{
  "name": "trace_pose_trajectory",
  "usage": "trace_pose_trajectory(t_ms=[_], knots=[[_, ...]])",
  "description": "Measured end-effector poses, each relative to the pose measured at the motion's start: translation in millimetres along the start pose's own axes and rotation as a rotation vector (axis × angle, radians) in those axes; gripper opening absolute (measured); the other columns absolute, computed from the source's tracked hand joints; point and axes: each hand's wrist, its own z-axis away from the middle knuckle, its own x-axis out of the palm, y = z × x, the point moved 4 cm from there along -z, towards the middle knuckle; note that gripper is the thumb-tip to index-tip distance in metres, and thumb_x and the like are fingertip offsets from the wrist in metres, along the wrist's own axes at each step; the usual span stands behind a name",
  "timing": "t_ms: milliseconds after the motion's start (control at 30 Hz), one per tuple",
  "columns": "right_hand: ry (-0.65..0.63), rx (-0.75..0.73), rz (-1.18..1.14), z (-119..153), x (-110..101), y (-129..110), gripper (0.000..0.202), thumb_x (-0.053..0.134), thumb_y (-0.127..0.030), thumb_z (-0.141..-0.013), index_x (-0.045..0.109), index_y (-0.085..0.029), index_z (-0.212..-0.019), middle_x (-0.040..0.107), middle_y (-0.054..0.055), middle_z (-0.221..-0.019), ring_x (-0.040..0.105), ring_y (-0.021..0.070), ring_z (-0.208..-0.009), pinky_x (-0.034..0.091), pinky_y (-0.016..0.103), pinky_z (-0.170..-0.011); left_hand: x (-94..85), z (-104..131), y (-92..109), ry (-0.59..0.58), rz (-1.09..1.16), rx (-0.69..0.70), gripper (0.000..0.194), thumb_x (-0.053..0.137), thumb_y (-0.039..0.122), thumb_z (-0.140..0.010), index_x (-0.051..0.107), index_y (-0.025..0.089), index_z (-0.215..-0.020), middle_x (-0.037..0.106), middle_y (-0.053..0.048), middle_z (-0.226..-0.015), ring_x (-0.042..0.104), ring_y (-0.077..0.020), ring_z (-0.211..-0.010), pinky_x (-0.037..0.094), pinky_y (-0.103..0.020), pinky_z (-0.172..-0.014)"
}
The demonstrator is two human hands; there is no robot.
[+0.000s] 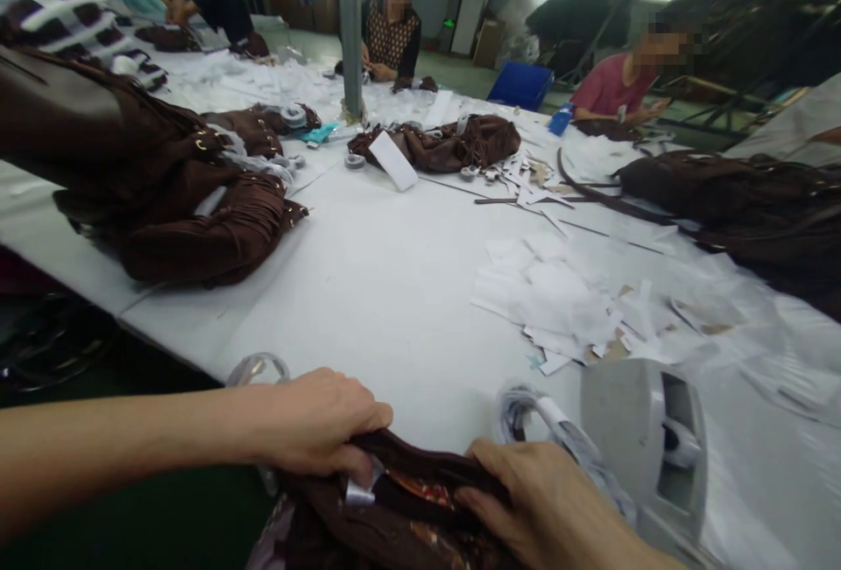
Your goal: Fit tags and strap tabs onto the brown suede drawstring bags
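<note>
A dark brown bag (328,517) is at the bottom centre, by the table's near edge, with its mouth spread and a patterned lining showing inside. My left hand (321,421) grips the bag's rim on the left, thumb inside, beside a small shiny silvery tab (360,491). On the right of the opening, my right hand (519,491) pinches the same rim, fingers over the edge. The lower part of the bag runs out of view.
A grey plastic device (618,412) and a wrapped coil (526,404) lie right. Paper scraps (558,299) spread beyond. Brown bags (203,237) pile up left, others (460,143) lie near a metal post (352,36). Several people are around the white table (368,290).
</note>
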Motion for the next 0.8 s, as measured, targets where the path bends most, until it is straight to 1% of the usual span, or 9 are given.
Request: trace_pose_trajectory(t_ms=[67,133,267,367,467,533,600,700,800], knots=[[-0.05,0.066,-0.044,-2,-3,2,0.002,0.063,-0.022,-0.072,0.065,-0.024,-0.071,0.068,0.001,-0.06,0.063,0.0181,-0.054,0.031,0.023,-0.045,4.0,5,-15,-0.062,0.057,-0.067,0.016,0.059,0.037,-0.079,0.057,0.022,-0.086,0.065,-0.002,-0.074,0.064,-0.0223,-0.066,0.034,-0.026,-0.048],[-0.108,0.08,-0.103,-3,-4,4,0.008,0.063,-0.017,-0.068,0.067,-0.024,-0.07,0.068,0.001,-0.061,0.064,0.0181,-0.056,0.032,0.023,-0.046,9.0,12,-25,-0.113,0.106,-0.115,0.011,0.057,0.029,-0.077,0.058,0.022,-0.086,0.063,-0.001,-0.069,0.061,-0.0201,-0.061,0.03,-0.026,-0.045],[-0.159,0.05,-0.222,-7,-1,7,0.015,0.056,-0.017,-0.076,0.069,-0.024,-0.074,0.072,0.002,-0.068,0.067,0.0175,-0.062,0.039,0.021,-0.051,11.1,21,-32,-0.116,0.243,-0.111,0.019,0.05,0.021,-0.075,0.059,0.023,-0.092,0.063,0.002,-0.069,0.055,-0.0151,-0.056,0.03,-0.023,-0.045],[-0.163,0.058,-0.223,-12,1,10,0.018,0.052,-0.022,-0.082,0.069,-0.025,-0.077,0.073,0.002,-0.073,0.067,0.0179,-0.066,0.042,0.021,-0.054,11.9,17,-32,-0.158,0.339,-0.116,0.016,0.051,0.024,-0.074,0.062,0.022,-0.086,0.062,0.003,-0.068,0.051,-0.0128,-0.055,0.033,-0.021,-0.046],[-0.172,0.043,-0.221,-14,1,9,0.021,0.049,-0.026,-0.084,0.07,-0.026,-0.08,0.073,0.002,-0.075,0.066,0.0179,-0.065,0.043,0.021,-0.054,18.7,8,-31,-0.236,0.419,-0.169,0.021,0.057,0.037,-0.073,0.063,0.021,-0.085,0.063,0.002,-0.069,0.053,-0.0133,-0.057,0.034,-0.021,-0.044],[-0.17,0.053,-0.215,-13,1,9,0.023,0.048,-0.028,-0.086,0.07,-0.027,-0.08,0.073,0.001,-0.073,0.066,0.0174,-0.063,0.042,0.021,-0.053,22.1,2,-28,-0.196,0.452,-0.187,0.034,0.057,0.047,-0.075,0.061,0.021,-0.096,0.065,0.001,-0.073,0.055,-0.0144,-0.058,0.034,-0.021,-0.044],[-0.16,0.073,-0.203,-12,2,9,0.025,0.047,-0.031,-0.087,0.07,-0.027,-0.078,0.072,0.0,-0.069,0.064,0.0167,-0.06,0.04,0.022,-0.052,23.2,-4,-22,-0.105,0.419,-0.146,0.04,0.051,0.053,-0.079,0.061,0.022,-0.103,0.067,-0.001,-0.075,0.058,-0.0156,-0.06,0.035,-0.022,-0.046],[-0.154,0.084,-0.181,-12,5,9,0.026,0.048,-0.034,-0.087,0.07,-0.027,-0.075,0.071,0.0,-0.066,0.062,0.0154,-0.056,0.037,0.022,-0.05,26.3,-10,-10,-0.024,0.246,-0.084,0.038,0.043,0.052,-0.086,0.067,0.024,-0.093,0.07,-0.004,-0.073,0.062,-0.0194,-0.062,0.036,-0.025,-0.048],[-0.144,0.084,-0.13,-13,5,8,0.028,0.048,-0.036,-0.087,0.069,-0.025,-0.072,0.07,0.001,-0.064,0.06,0.0147,-0.053,0.035,0.022,-0.047,30.7,-14,-5,0.009,0.081,-0.137,0.043,0.039,0.05,-0.088,0.07,0.022,-0.083,0.071,-0.009,-0.069,0.067,-0.0248,-0.062,0.039,-0.028,-0.049]])
